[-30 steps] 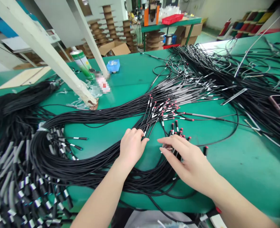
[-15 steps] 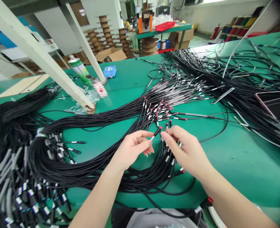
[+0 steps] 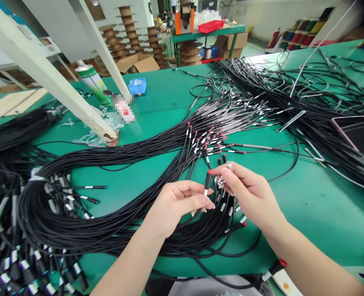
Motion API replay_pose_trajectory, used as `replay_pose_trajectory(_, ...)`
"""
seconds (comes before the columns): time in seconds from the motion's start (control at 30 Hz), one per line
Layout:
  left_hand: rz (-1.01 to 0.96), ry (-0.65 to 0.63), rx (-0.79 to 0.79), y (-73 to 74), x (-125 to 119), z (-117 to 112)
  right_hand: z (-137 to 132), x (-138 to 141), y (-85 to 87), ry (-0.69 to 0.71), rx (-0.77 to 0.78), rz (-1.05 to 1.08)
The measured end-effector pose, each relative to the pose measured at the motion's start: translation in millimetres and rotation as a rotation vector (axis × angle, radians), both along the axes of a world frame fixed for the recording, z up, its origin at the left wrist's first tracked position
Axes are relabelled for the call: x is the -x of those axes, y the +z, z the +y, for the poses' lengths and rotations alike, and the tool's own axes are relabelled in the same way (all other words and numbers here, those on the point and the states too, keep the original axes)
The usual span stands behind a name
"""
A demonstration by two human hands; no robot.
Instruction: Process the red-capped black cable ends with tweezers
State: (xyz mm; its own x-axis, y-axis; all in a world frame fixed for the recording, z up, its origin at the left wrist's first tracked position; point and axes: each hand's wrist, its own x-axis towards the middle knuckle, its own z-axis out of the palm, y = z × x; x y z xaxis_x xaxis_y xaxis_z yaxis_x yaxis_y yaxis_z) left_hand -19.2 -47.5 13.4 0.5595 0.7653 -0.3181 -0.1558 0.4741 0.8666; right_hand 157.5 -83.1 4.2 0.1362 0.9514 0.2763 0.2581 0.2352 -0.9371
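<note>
My left hand (image 3: 178,205) pinches one black cable end with a red tip (image 3: 207,180), holding it upright above the green table (image 3: 308,205). Close beside it, my right hand (image 3: 249,193) has thumb and fingers pressed together on a small clear plastic piece (image 3: 222,179), almost touching the red tip. Under both hands lies a thick loop of black cables (image 3: 107,222). Just beyond my fingers sits a cluster of red-tipped cable ends with white bands (image 3: 209,142).
White slanted frame legs (image 3: 61,88) stand at the left, beside a green-and-white can (image 3: 91,82) and a small blue box (image 3: 137,85). More black cables (image 3: 277,94) cover the right. A dark phone (image 3: 359,133) lies at the right edge. Cable ends with white bands (image 3: 21,255) crowd the lower left.
Both hands lifted off the cable pile. My left hand picked up one red-tipped end and turned it upright; my right hand closed on a small clear piece beside it.
</note>
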Motion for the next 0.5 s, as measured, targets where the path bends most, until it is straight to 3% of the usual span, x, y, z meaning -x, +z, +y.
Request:
replay_pose_trajectory(0.2,-0.177,0.119,0.127,-9.6,5.1,-1.1,-9.3,10.9,-6.5,0.021,-0.255,0.109)
replay_pose_trajectory(0.5,-0.246,0.083,0.181,-7.4,8.4,1.8,-17.0,16.3,-16.6,0.115,-0.358,0.060)
